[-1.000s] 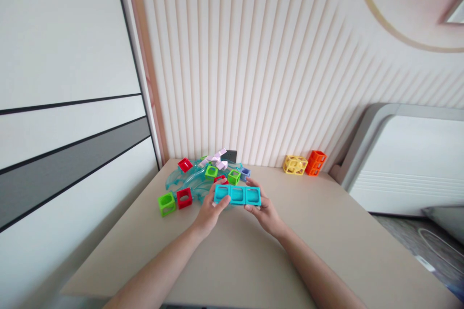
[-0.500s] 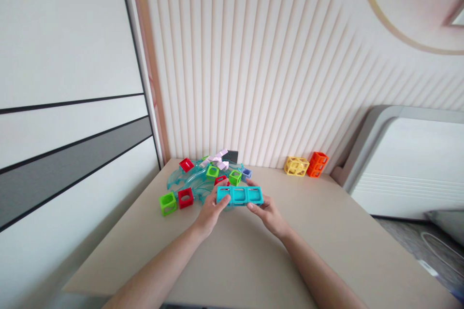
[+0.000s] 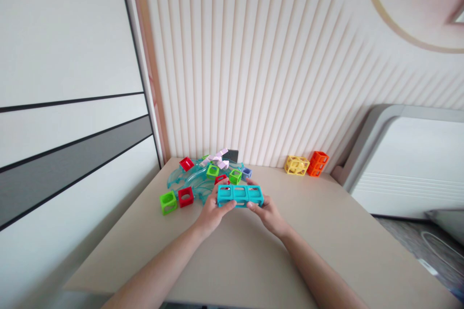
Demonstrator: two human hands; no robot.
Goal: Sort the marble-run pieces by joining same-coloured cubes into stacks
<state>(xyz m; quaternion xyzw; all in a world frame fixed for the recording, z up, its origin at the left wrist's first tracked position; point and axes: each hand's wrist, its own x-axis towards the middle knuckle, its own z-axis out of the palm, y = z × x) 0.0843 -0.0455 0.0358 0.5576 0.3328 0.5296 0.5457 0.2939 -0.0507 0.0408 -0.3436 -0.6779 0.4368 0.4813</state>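
Note:
Three turquoise cube-frame blocks [image 3: 239, 194] are joined in a row and held level above the table. My left hand [image 3: 213, 210] grips the left end, its thumb along the lower front edge. At the right end my right hand [image 3: 267, 212] is closed round the row, thumb at the front. Fingers behind the blocks are partly hidden. Just beyond lies a red block [image 3: 221, 179], partly covered by my left fingers. A green block [image 3: 235, 176] and a blue-violet block [image 3: 247, 173] sit behind the row.
Clear teal track pieces [image 3: 195, 178] pile up at the back left with lilac pieces [image 3: 219, 158] on top. Nearer stand a green block [image 3: 168, 202] and a red block [image 3: 185, 196]. Yellow blocks [image 3: 296, 165] and an orange stack [image 3: 318, 163] stand by the ribbed wall [image 3: 246, 58].
The turquoise row has tipped slightly, showing more of its front side. My left thumb has slid from its top face to the lower front edge, toward the middle.

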